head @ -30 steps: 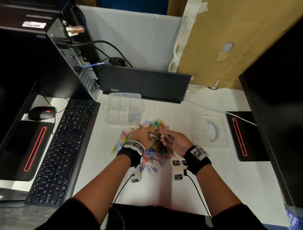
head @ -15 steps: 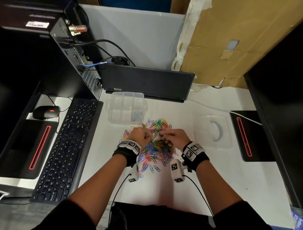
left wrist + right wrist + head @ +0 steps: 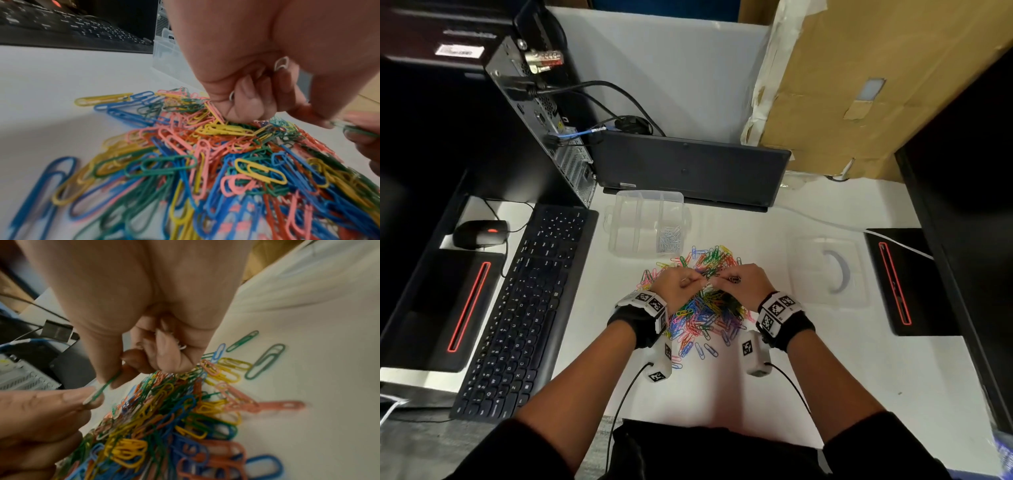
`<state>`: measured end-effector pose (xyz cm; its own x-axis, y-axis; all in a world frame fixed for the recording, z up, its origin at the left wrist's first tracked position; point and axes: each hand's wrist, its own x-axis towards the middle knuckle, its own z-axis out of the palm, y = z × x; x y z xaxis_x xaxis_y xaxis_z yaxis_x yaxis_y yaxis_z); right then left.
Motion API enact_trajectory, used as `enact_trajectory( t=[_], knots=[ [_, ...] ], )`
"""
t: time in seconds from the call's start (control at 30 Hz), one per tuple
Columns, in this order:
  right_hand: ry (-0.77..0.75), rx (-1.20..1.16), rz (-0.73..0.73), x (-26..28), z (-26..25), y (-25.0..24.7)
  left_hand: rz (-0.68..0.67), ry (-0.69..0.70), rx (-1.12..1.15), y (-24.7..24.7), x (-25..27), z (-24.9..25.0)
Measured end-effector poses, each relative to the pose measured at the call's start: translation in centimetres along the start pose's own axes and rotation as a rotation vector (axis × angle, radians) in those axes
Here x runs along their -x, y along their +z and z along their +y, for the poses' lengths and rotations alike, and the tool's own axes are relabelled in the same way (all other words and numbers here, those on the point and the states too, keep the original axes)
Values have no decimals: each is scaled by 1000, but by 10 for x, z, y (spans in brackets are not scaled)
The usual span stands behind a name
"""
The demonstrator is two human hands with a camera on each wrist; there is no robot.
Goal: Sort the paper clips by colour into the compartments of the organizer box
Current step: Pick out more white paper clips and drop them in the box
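I have both hands over the pile of coloured paper clips (image 3: pixel 705 308), which lies on the white desk (image 3: pixel 825 377) at the middle of my head view. My left hand (image 3: pixel 678 282) is curled, with silver clips (image 3: pixel 280 64) tucked in its folded fingers. My right hand (image 3: pixel 748 281) is curled too, its thumb and forefinger pinching one end of a green paper clip (image 3: pixel 107 384); more silver wire pokes out of its closed fingers. The left thumb (image 3: pixel 82 395) touches the far end of that green clip, so the two hands meet at it.

The clear organizer box (image 3: pixel 650 222) sits at 11 o'clock from the pile, just beyond its far edge. A heap of silver clips (image 3: pixel 669 238) lies in its near right compartment; I cannot make out anything in the others. The box's clear lid (image 3: pixel 828 270) lies at 3 o'clock from the pile. A black keyboard (image 3: pixel 524 308) runs along at 9 o'clock, and a closed laptop (image 3: pixel 688 171) stands at 12 o'clock behind the box.
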<state>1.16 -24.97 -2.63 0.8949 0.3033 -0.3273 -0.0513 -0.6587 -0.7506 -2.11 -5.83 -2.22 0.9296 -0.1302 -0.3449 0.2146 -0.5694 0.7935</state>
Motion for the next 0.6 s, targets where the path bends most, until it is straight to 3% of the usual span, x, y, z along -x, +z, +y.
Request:
enact_trajectory(
  t=[0.13,0.33,0.6],
  knots=[
    [56,-47,-2,-3,5,0,24,-1,85,-2,1,7],
    [54,-64,3,-4,1,-4,113,-38,25,-8,-3,5],
    [105,205,36,-14,-7,-4,230,-191,88,-22,-3,1]
  ],
)
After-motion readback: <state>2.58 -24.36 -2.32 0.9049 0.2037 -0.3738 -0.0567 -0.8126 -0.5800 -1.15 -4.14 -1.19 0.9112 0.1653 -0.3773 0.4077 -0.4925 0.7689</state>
